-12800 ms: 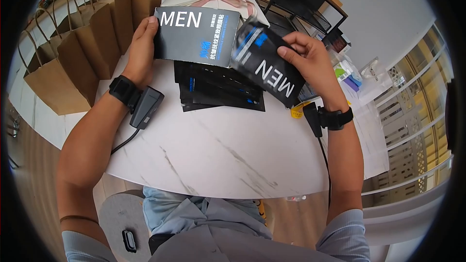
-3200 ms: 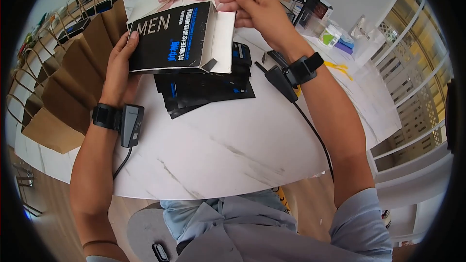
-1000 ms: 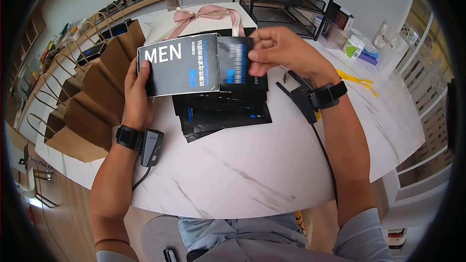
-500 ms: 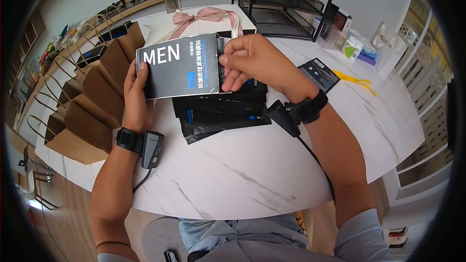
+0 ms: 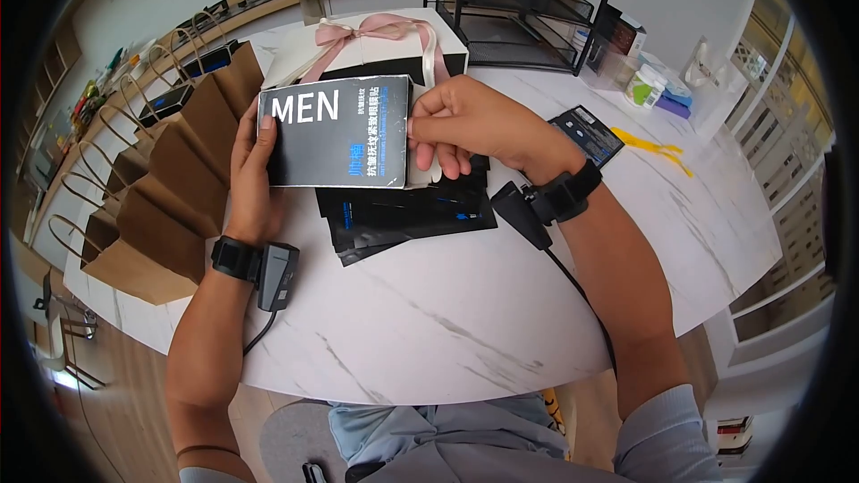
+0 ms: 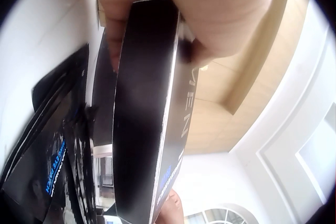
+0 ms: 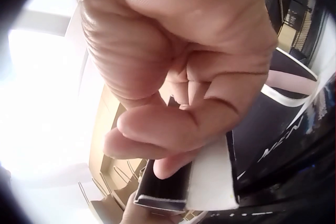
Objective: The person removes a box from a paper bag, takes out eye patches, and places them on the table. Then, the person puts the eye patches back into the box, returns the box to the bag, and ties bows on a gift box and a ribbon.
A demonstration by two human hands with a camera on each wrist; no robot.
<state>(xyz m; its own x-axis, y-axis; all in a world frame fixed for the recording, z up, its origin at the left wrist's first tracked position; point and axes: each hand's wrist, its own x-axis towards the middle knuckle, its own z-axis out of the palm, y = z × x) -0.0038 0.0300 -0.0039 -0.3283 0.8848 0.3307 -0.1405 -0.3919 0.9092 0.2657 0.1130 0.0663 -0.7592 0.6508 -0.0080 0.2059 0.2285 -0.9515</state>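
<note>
A black box marked MEN, with blue and white lettering, is held raised over the table, its open end toward the right. My left hand grips its left side, thumb on the printed face and fingers behind. My right hand is at the open end, thumb and forefinger meeting at the edge, other fingers curled. In the right wrist view those fingers overlap the opening and a white inner flap. What lies inside the box is hidden. Below it several black sachets lie in an overlapping pile, also beside the box in the left wrist view.
Brown paper bags stand in a row along the left, some holding dark boxes. Behind is a white box with a pink bow. A black mesh rack, a flat black packet and a yellow ribbon are farther right.
A black barcoded packet stuck out of the box's right end a second ago and no longer shows. My right hand moved left to the opening; the box has since shifted slightly toward me.
</note>
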